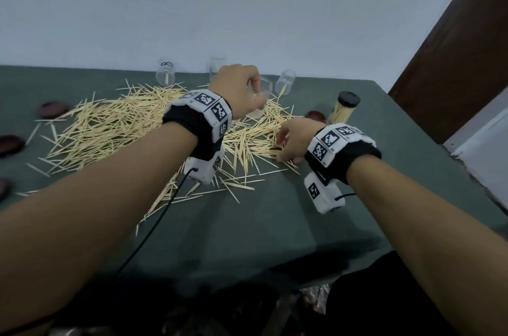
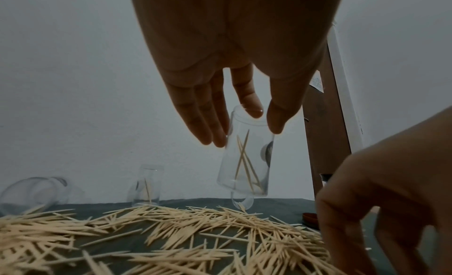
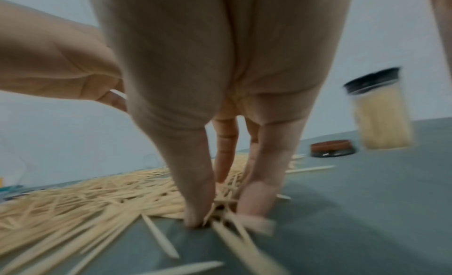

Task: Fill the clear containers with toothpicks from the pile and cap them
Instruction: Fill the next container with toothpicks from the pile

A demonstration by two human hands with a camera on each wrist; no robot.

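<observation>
My left hand pinches a clear container by its rim and holds it tilted above the toothpick pile. A few toothpicks stand inside it. My right hand is down on the pile's right edge, its thumb and fingertips pinching a small bunch of toothpicks against the green cloth; this view is blurred. A filled container with a black cap stands at the right.
Three more clear containers stand or lie at the back by the wall. A loose dark cap lies beside the filled one, with others at the left. The green table ends near my body.
</observation>
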